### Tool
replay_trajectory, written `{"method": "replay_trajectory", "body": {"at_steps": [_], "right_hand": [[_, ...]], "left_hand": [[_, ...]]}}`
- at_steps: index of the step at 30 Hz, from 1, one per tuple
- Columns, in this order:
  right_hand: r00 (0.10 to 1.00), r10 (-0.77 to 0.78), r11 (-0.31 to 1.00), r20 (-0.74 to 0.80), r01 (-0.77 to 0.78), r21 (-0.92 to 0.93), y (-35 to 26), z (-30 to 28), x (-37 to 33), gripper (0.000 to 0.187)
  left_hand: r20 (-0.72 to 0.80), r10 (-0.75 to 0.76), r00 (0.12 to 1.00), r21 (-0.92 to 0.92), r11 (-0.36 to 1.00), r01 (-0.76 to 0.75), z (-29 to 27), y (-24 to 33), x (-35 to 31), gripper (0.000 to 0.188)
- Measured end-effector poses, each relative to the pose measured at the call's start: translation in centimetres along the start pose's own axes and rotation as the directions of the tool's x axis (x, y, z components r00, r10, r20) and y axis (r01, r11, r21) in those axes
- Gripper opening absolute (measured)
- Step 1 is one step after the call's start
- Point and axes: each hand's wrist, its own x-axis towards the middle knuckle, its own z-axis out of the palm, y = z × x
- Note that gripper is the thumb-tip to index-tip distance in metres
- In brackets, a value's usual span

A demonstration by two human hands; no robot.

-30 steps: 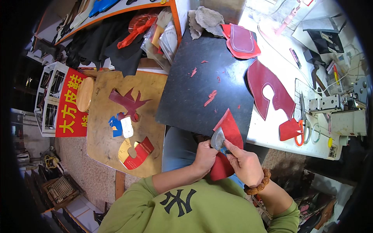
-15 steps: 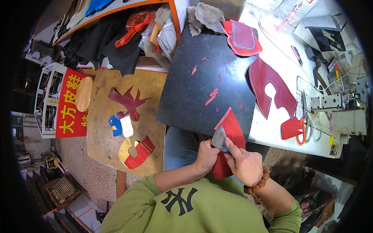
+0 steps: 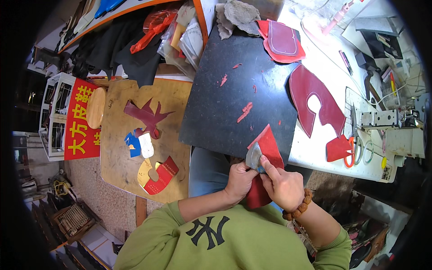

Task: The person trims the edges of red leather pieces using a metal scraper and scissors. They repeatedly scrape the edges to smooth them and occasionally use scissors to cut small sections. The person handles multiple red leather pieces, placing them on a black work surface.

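A red leather piece [image 3: 258,192] lies across the near edge of the black board, its pointed end on the board and its lower end hanging toward my lap. My left hand [image 3: 239,182] is closed at its left edge, fingers pinched together. My right hand [image 3: 286,187], with a brown bead bracelet [image 3: 300,209], is closed around a flat grey tool with a rounded edge [image 3: 254,155], which looks like a broad knife blade. Its index finger presses along the tool, on top of the leather. The tool's lower part is hidden by the fingers.
Red shavings [image 3: 245,112] lie on the black board [image 3: 211,99]. Dark-red leather pieces [image 3: 326,105], scissors [image 3: 354,135] and a sewing machine [image 3: 382,119] are on the right. The wooden table [image 3: 175,103] on the left holds leather scraps [image 3: 148,114] and cut card pieces [image 3: 164,177].
My hands and the leather stay nearly in place. The grey tool and my right fingers have shifted very slightly; the whole view has moved a little.
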Motion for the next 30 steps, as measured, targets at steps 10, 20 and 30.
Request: {"method": "replay_trajectory", "body": {"at_steps": [10, 20, 30], "right_hand": [[1.000, 0.008, 1.000, 0.002, -0.008, -0.020, 0.1, 0.0, 1.1, 0.044], [0.984, 0.050, 0.998, -0.172, -0.045, 0.035, -0.2, -0.2, 0.2, 0.043], [0.998, 0.045, 0.999, -0.032, -0.046, -0.008, -0.7, 0.0, -0.9, 0.045]], "left_hand": [[-0.042, 0.004, 0.999, 0.147, 0.989, 0.002, 0.3, 0.4, -0.2, 0.014], [-0.049, -0.009, 0.999, 0.016, 1.000, 0.010, 0.9, 0.8, -0.3, 0.014], [-0.049, 0.004, 0.999, 0.062, 0.998, -0.001, 0.6, 0.6, -0.2, 0.014]]}}
